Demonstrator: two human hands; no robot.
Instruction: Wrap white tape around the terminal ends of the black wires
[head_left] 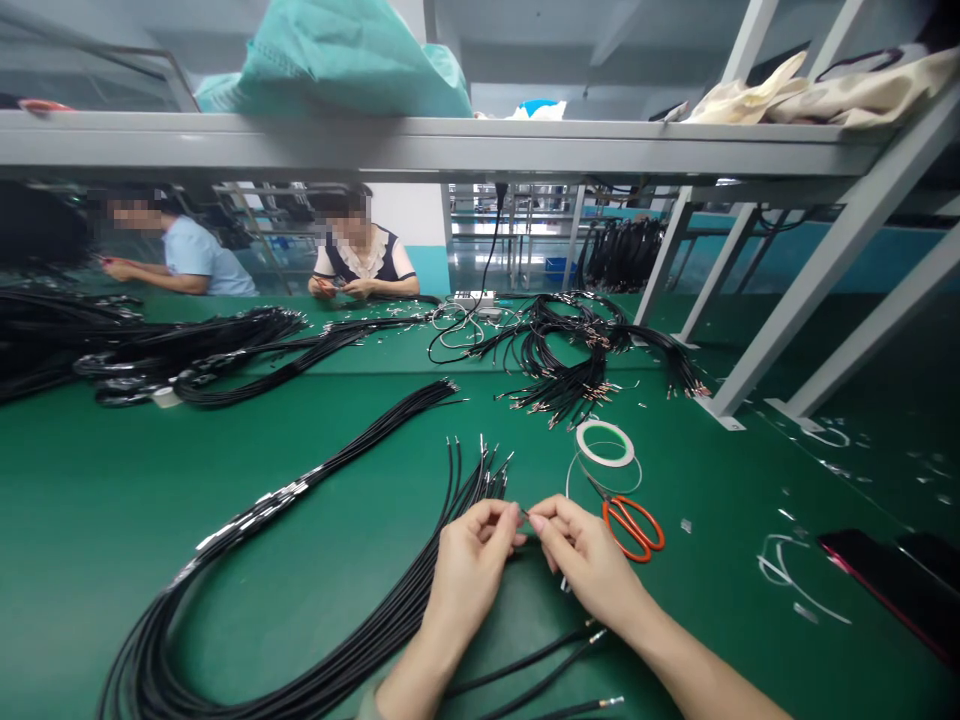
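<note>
The left hand point(469, 570) and right hand point(589, 560) are held close together above the green bench mat point(75, 500) — fingers curled, thumbs and forefingers drawn into a pinch. A short dark wire tip point(524, 513) is gripped at the right hand's fingertips; whether it is also held by the left hand cannot be determined. A bundle of black cables point(405, 590) is laid in a long loop to the left of the hands — its metal-tipped ends fanned just beyond the left hand. Orange-handled scissors point(609, 525) are placed just right of the right hand, with a roll of white tape point(604, 424) beyond them.
</note>
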